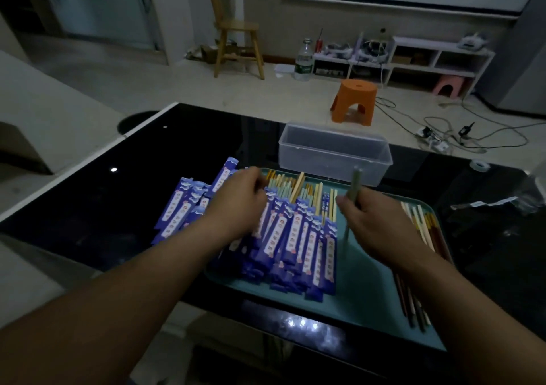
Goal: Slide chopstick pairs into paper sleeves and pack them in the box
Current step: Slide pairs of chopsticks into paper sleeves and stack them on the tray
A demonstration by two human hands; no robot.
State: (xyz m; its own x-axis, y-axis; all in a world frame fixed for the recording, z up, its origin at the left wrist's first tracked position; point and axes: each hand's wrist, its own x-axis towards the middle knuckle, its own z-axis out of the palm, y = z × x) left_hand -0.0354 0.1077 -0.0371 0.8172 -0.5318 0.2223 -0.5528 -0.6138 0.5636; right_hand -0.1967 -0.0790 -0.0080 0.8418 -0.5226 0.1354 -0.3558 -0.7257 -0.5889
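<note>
Dim light falls on a glossy black tabletop (88, 207), whose near edge is cut off by the forearms. On it lies a flat teal plastic tray (369, 281), with its near right corner running under the right arm. A heap of blue printed paper sleeves (295, 246) covers the tray's left half and spills onto the table at the left; their print is too small to read. Behind the heap, bare wooden chopsticks (295, 187) poke out in mixed pale colours.

The left hand (236, 204) rests knuckles-up on the far end of the heap. Its fingertips are hidden among the sleeves, so whether it holds anything cannot be told. The right hand (375, 222) grips pale green chopsticks (356, 184) upright, their lower tips on the tray. They are blurred, and one stick or two is unclear.

More loose brown and cream chopsticks (419, 222) lie along the tray's right edge, partly covered by the right wrist. A clear rectangular plastic box (334, 154) stands open just beyond the tray. Past the table, an orange plastic stool (354, 98) sits on the floor.
</note>
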